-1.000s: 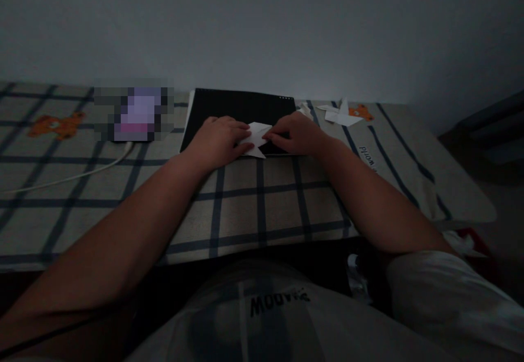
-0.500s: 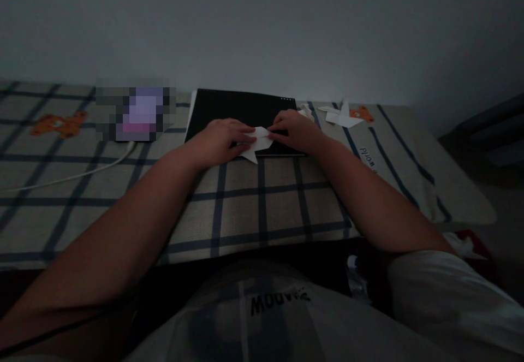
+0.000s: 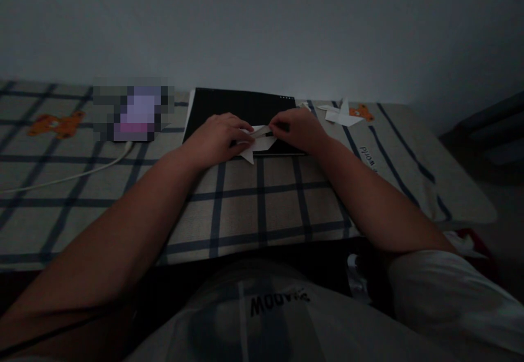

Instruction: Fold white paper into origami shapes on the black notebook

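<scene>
A piece of folded white paper (image 3: 262, 144) lies over the front of a black-covered notebook (image 3: 245, 104), one pointed corner reaching past the notebook's near edge. My left hand (image 3: 219, 139) grips the paper from the left, thumb below and fingers above, and covers part of it. From the other side my right hand (image 3: 298, 128) pinches a narrow raised flap of the same paper between thumb and fingertips. A dark gap shows between the flap and the rest of the sheet.
A phone (image 3: 139, 112), blurred out, lies on the left with a white cable (image 3: 94, 170) plugged in. Folded paper pieces (image 3: 344, 115) rest right of the notebook. A checked cloth (image 3: 241, 209) with orange bear prints covers the table, which meets a wall (image 3: 262, 29).
My right hand has drawn the paper's upper edge up, so a narrow flap now stands apart from the sheet. My left hand stays nearly in place on the paper.
</scene>
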`<state>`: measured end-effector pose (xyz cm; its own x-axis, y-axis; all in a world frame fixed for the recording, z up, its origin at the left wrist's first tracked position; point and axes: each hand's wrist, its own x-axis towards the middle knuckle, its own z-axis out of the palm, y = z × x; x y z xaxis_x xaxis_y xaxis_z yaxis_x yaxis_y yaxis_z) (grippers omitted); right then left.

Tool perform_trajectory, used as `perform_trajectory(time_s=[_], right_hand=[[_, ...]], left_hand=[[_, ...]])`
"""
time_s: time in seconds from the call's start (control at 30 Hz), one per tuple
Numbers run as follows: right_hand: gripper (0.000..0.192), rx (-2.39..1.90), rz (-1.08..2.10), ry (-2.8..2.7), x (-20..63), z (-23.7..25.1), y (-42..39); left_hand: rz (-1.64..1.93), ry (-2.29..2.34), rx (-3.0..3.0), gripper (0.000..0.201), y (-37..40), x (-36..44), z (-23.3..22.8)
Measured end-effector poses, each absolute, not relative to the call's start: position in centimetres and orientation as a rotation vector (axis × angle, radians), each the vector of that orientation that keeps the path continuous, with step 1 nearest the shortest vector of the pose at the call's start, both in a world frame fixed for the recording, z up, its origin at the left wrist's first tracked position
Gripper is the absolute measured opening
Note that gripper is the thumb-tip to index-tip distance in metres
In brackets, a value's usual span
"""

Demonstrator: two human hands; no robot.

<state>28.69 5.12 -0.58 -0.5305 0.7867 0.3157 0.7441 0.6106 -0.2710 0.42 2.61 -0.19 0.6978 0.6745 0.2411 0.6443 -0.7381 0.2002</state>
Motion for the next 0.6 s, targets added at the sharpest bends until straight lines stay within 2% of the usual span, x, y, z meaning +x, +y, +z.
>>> perform_trajectory(time_s=[0.13, 0.33, 0.47, 0.6], right_hand=[[0.028, -1.063, 0.279, -2.419, 29.0, -0.9, 5.5], [0.044, -0.891, 0.318, -2.438, 29.5, -1.6, 6.2], [0.030, -0.865, 0.306, -2.487, 29.8, -1.6, 6.7], [0.025, -0.788, 0.290, -2.503, 30.0, -1.0, 6.3]], left_hand=[[0.462, 1.089, 2.771, 0.038, 2.4, 0.4, -0.1], [0.420, 1.188, 2.757, 0.040, 2.0, 0.5, 0.1], [0.447, 1.170, 2.749, 0.042, 2.2, 0.4, -0.1], [0.469, 1.081, 2.777, 0.042, 2.5, 0.4, -0.2]])
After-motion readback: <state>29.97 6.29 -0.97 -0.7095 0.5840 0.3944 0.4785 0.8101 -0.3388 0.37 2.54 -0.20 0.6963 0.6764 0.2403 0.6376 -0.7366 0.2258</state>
